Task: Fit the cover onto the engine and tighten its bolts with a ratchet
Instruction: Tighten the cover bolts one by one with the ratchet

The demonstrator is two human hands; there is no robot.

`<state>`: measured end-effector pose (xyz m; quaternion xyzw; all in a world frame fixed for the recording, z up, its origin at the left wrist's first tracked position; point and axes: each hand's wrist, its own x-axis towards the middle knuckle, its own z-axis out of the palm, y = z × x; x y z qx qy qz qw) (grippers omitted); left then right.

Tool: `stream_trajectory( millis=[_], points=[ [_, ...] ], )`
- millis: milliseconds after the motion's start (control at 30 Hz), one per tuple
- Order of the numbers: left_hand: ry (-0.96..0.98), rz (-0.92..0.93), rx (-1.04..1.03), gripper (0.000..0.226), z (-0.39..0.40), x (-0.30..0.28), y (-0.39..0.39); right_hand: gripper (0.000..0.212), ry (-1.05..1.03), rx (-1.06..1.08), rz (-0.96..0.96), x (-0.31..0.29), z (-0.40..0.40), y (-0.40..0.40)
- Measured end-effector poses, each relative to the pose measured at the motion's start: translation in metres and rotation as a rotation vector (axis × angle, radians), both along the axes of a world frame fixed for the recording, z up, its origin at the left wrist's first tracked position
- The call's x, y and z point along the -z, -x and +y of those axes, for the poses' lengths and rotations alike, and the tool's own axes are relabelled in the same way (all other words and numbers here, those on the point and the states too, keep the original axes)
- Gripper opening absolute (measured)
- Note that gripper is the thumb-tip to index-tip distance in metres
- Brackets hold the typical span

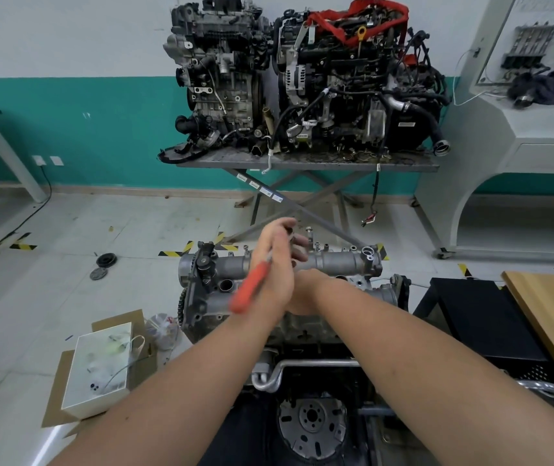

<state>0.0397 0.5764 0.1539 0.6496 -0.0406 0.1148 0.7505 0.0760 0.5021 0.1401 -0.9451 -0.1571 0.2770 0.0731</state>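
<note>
Over the engine [289,297] at centre, the cover [336,262] already sits along its far top edge; the left hand [274,264] grips the red-handled ratchet [250,290], blurred, right hand [302,284] tucked behind, grip unclear — bolt tightening looks underway, number left unclear

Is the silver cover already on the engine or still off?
On. The cover lies along the top of the engine. Whether its bolts are tight cannot be told.
</note>
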Motion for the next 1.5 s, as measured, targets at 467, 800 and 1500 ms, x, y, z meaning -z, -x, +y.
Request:
stream_trajectory(
  millis=[467, 800, 1500],
  points=[
    [-0.365, 0.585, 0.269, 0.015, 0.036, -0.050, -0.039, 0.034, 0.080, -0.037, -0.034, 0.011, -0.002, -0.005],
    [-1.612, 0.065, 0.220, 0.018, 0.019, -0.069, -0.039, 0.030, 0.043, -0.021, -0.067, 0.016, -0.003, -0.003],
    [-0.965, -0.526, -0.148, 0.060, 0.033, -0.004, -0.019, 0.037, -0.376, 0.113, 0.005, 0.017, -0.002, 0.002]
  ],
)
